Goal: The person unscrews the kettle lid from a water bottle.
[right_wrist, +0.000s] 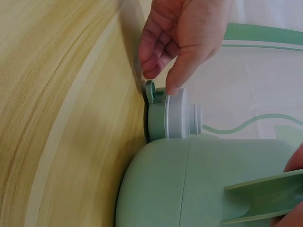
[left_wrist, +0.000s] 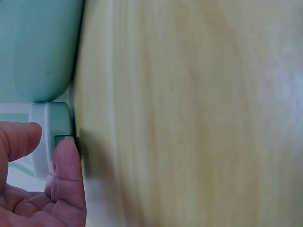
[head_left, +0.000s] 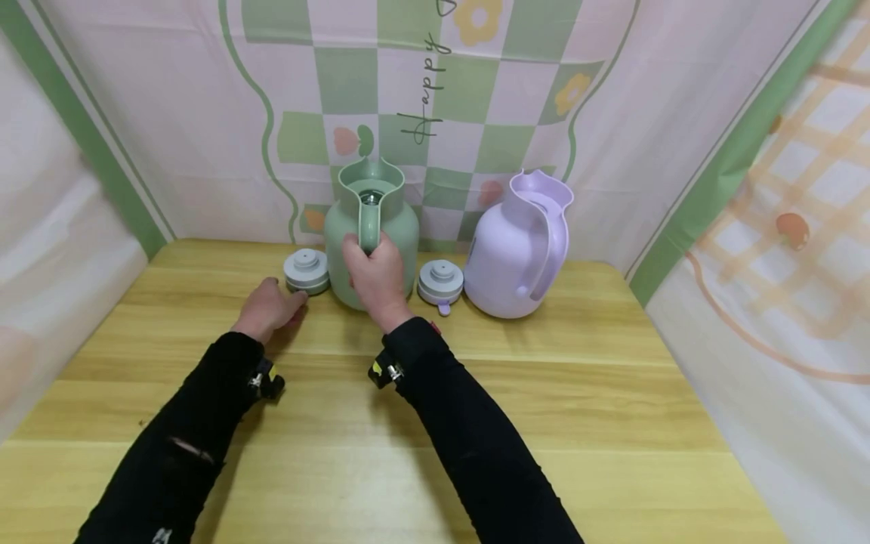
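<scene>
A green thermos jug (head_left: pixel 404 261) stands upright without its lid at the back of the table, and my right hand (head_left: pixel 381 278) grips its handle (head_left: pixel 369 227). To its left lies a lid (head_left: pixel 306 270), upside down, grey on top and green below in the right wrist view. My left hand (head_left: pixel 267 310) is at the front of this lid, thumb and fingers apart. In the right wrist view the left thumb (right_wrist: pixel 180 75) meets the lid's rim, and the fingers hang by its small green tab (right_wrist: pixel 150 91).
A purple thermos jug (head_left: pixel 503 253), open at the top, stands to the right. Between the two jugs sits another upturned grey lid (head_left: pixel 441 281) with a purple tab. Behind them hangs a checked cloth (head_left: pixel 462 91); the wooden table (head_left: pixel 340 453) stretches in front.
</scene>
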`<state>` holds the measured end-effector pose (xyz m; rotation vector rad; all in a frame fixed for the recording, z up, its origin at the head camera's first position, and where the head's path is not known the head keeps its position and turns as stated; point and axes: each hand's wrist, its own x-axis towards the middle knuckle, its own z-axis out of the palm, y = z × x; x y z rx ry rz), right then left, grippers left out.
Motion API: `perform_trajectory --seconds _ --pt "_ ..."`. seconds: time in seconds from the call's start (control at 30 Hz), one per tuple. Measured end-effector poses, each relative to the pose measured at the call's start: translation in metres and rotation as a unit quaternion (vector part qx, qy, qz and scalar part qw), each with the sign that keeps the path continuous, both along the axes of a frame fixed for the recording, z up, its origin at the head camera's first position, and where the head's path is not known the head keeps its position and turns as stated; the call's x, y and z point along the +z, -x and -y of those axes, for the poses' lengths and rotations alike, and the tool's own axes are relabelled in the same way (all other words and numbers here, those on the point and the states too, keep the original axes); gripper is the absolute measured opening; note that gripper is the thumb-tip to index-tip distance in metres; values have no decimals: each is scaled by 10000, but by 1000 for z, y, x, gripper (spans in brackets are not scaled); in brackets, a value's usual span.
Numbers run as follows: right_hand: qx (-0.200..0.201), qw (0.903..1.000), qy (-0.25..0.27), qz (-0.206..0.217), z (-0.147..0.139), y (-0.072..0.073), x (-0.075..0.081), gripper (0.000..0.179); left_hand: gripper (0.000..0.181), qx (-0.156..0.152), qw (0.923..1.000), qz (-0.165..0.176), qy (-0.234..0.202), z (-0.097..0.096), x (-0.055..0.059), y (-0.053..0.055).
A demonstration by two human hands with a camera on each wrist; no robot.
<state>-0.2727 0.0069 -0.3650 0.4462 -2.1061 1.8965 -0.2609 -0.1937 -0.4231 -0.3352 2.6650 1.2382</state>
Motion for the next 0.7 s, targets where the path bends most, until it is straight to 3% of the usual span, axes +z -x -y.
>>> perform_trajectory --seconds 0.3,0.4,0.53,0.7 --pt "132 9974 -699 141 -18 -3 2 37 88 -106 9966 -792 186 2 22 -10" --pt "91 9953 -956 158 -25 -5 1 44 85 -58 9930 -1165 182 0 32 -15" --pt "185 9922 -1221 160 -37 -11 1 50 80 -34 9822 -1837 403 -4 43 -23" --pt "334 9903 -1349 61 -51 -20 1 46 77 -21 9629 -2581 783 -14 60 -36"
